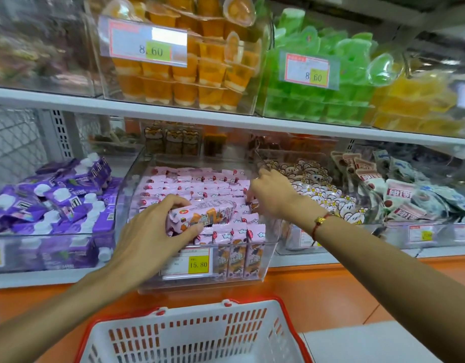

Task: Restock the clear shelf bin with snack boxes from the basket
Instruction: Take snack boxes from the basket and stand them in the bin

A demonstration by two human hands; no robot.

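A clear shelf bin (270, 247) stands in the middle of the lower shelf, filled with rows of pink snack boxes (194, 184). My left hand (152, 231) grips one pink snack box (207, 214) lying sideways on top of the rows near the bin's front. My right hand (270, 195) reaches into the bin's right side, its fingers curled down among the boxes; what they pinch is hidden. A white basket with a red rim (189, 334) sits below, its visible inside showing no boxes.
A bin of purple pouches (55, 203) stands to the left, bins of bear-print packets (320, 189) and pink-and-blue packets (409, 195) to the right. Jelly-cup bins (189, 74) fill the upper shelf. An orange ledge (317, 286) runs under the shelf.
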